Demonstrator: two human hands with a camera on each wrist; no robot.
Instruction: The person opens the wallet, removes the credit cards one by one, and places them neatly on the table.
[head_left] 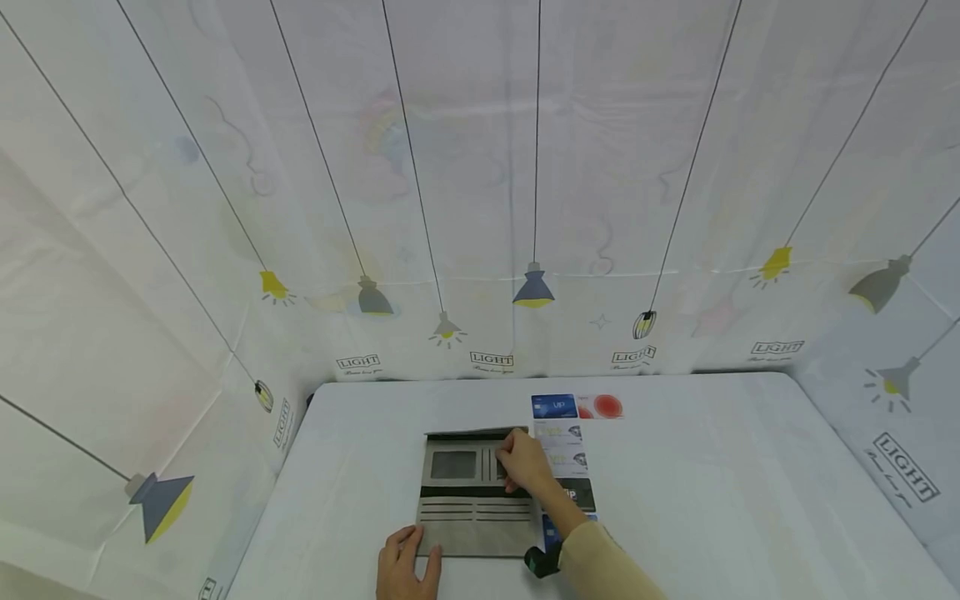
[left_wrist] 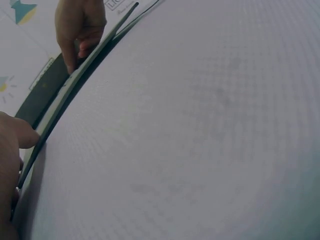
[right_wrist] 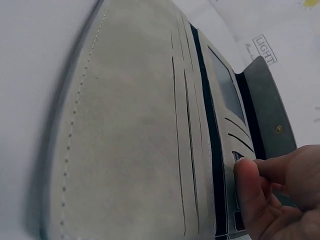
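A grey wallet lies unfolded on the white table, with slit pockets, a dark window panel and black fold bands. My left hand rests at its near left corner, thumb on the near edge and fingers along the left side. At the upper right part of the wallet, my right hand pinches the edge of a dark card at a slot between thumb and forefinger. Most of that card is hidden by the slot and the fingers. The right wrist view also shows the raised flap with a brass snap.
Right of the wallet runs a column of cards: a blue VIP card, pale cards, a black card and another blue card partly under the right forearm. A red-and-white card lies beside the top one. Printed cloth hangs behind the table.
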